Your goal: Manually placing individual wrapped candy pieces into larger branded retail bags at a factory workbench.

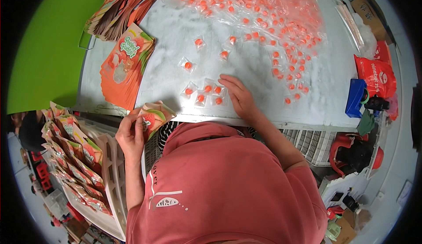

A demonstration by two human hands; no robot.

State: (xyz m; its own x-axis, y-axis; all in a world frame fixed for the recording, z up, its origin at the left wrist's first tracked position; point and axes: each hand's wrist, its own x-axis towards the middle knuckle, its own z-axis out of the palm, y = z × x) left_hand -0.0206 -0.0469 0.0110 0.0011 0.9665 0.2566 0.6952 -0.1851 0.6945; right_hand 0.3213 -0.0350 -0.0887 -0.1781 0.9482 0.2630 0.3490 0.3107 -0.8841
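Observation:
At the table's near edge, my left hand [130, 134] is closed on the side of an orange-and-green printed pouch [151, 122], with the thumb across its front. The pouch's top tilts toward the table; I cannot see whether it holds anything. My right hand [239, 98] rests on the tabletop with its fingers stretched out, beside a small cluster of individually wrapped orange candies [201, 98]. A few more wrapped candies [188, 65] lie scattered just beyond. Left of them, a fanned stack of flat pouches [122, 70] lies on the table.
A large clear bag [263, 6] spills many wrapped candies across the far right. Another pouch stack [127, 6] lies at the far left, near a green panel [41, 46]. A white crate [116, 178] of filled-looking pouches [79, 160] stands at my left. Right: blue holder [355, 96], red bag [373, 74].

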